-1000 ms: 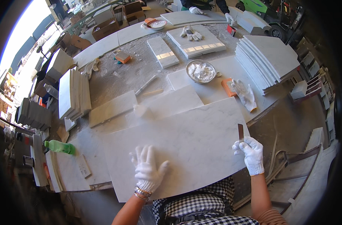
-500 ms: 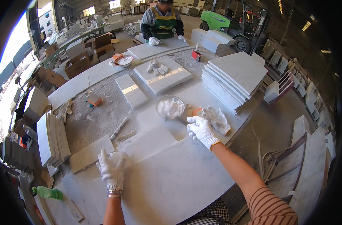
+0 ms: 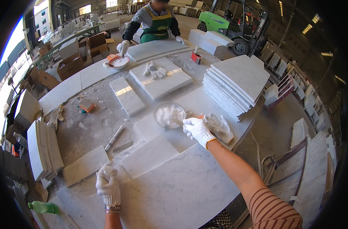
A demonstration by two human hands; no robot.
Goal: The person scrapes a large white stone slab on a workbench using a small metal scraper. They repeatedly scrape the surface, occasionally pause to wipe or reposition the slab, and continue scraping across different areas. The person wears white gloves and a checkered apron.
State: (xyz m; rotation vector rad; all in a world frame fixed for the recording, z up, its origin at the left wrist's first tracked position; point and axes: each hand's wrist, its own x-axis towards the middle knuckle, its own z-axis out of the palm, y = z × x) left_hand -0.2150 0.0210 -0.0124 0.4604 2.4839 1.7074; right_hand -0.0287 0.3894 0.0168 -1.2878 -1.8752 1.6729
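My right hand (image 3: 198,129), in a white knit glove, is closed at the right rim of a clear round bowl (image 3: 170,116) of white powder or paste. A thin dark tool runs from its fingers toward the bowl, mostly hidden now. Beside that hand lies a loose pair of white gloves (image 3: 219,128). My left hand (image 3: 107,184), also gloved, hovers over the near left part of a large pale marble slab (image 3: 177,183). Its fingers are curled together; what is between them, if anything, cannot be made out.
Stacked marble slabs (image 3: 240,78) stand at the right, more slabs (image 3: 44,149) at the left. A person (image 3: 155,23) in a green apron reaches over another bowl (image 3: 118,63) across the table. A green bottle (image 3: 43,207) lies near left; a green forklift (image 3: 219,24) stands behind.
My left fingers have curled from spread to closed. My right hand has stayed at the bowl's right side. The person opposite has moved a hand over to the far bowl.
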